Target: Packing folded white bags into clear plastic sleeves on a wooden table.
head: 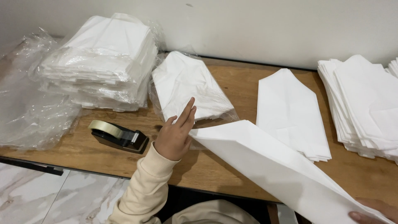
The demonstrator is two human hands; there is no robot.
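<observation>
- The left hand [176, 135] is seen flat, fingers straight and held together, pressed against the near corner of a large folded white sheet [273, 170]; nothing is clamped in it.
- A cream sleeve [143, 193] covers the left forearm up to the wrist.
- The right hand [375, 210] is glimpsed only at the lower right frame edge, fingers under the far end of the same sheet; whether it is closed on the sheet cannot be told.
- The sheet is held slanting between the two hands, above the front edge of the wooden table [207, 166], tapering toward the left hand.
- Just beyond the left fingertips a bagged pack of white folded sheets [186, 85] is laid on the table.
- To the left of the hand, near but apart, a black tape dispenser [118, 136] with a pale roll is set.
- Behind the dispenser a tall stack of plastic-wrapped white packs [101, 62] is noted, with loose clear plastic bags [25, 108] beside it at the table's left end.
- Right of the sheet a flat pile of folded white sheets [290, 114] with a pointed top is laid.
- At the far right a thicker stack of unwrapped white sheets [365, 108] is seen.
- A pale wall [257, 25] backs the table; marbled floor tile [62, 195] shows at lower left.
</observation>
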